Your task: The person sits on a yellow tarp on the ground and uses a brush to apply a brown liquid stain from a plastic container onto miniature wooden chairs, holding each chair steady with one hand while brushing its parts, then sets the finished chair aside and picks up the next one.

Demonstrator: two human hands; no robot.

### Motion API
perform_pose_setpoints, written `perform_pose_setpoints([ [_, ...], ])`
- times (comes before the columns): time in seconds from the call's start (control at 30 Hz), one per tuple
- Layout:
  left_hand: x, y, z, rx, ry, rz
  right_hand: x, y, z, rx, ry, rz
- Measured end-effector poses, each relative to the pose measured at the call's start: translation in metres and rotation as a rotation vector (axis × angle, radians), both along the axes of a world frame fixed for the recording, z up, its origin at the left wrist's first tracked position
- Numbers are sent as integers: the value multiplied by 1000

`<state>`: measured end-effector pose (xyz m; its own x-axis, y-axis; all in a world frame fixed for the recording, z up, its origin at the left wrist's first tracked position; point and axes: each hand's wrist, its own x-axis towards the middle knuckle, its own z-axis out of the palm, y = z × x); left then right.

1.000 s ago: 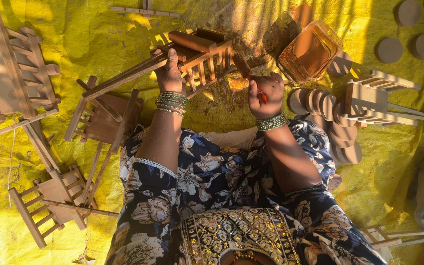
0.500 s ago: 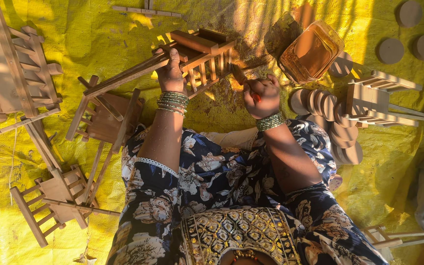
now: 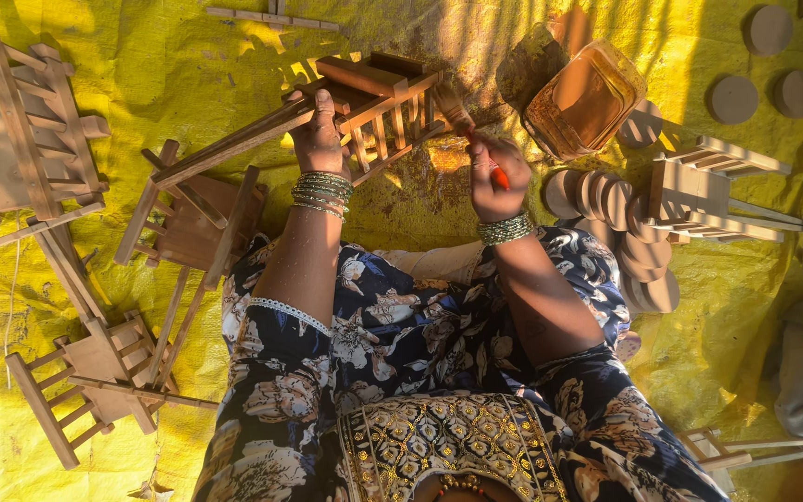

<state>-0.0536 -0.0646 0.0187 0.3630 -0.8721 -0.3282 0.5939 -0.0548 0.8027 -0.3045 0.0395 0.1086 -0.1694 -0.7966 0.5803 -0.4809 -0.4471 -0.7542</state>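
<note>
- Yellow crumpled sheet [image 3: 141, 56] covers the floor under everything.
- Unpainted wooden miniature cart frames [image 3: 20, 139] lie along the sheet's left edge.
- Brown-stained small wooden cart with railed sides [image 3: 374, 102] sits near the sheet's top edge, at its middle.
- Amber, square clear plastic tub [image 3: 587, 98] stands just right of that cart.
- Round flat wooden discs [image 3: 625, 232] are stacked below the tub.
- Left hand [image 3: 318, 139] is clamped on the stained cart's long shaft.
- Right hand [image 3: 490, 177] is closed around a red-handled paintbrush [image 3: 467, 125], bristles touching the cart's railing.

Brush [image 3: 462, 116] tip behind cart [image 3: 374, 102].
</note>
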Motion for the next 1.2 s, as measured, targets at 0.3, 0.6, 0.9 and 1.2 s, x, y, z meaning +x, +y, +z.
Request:
perform_pose_setpoints([
  [0.3, -3, 10, 35, 96, -51, -74, 3, 11, 39, 26, 556, -139],
  [0.6, 4, -1, 4, 89, -113, 1, 15, 8, 16, -26, 258, 25],
  [0.9, 11, 2, 24, 257, 31, 5, 1, 1, -8, 11, -15, 85],
  [1.2, 13, 3, 42, 304, -16, 25, 2, -7, -9, 78, 61, -74],
])
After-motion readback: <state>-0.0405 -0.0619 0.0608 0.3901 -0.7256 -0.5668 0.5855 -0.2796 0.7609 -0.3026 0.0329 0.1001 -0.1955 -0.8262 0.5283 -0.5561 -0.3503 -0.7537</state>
